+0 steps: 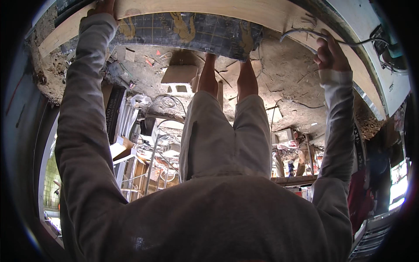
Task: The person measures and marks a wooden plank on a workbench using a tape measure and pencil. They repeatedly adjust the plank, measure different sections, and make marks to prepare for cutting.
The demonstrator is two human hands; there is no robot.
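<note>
A long pale wooden board [218,6] spans the top of the view, its edges bent by the lens. My left hand [104,7] rests at its left part; the top edge cuts the hand off, so its fingers are hidden. On the right, my right hand [332,53] is raised before the board with its fingers curled. A grey cable [301,30] crosses at its index finger and appears held there. That cable runs right to a teal and black power tool [389,48], partly in shadow. Below the board hangs a black sheet [150,29] with gold animal figures.
A concrete block [178,88] lies on the dirt floor [292,74] near my legs, among scraps and loose cords. A long dark box [114,111] stands at left beside stacked materials. Behind me, another person [303,155] is among clutter and timber.
</note>
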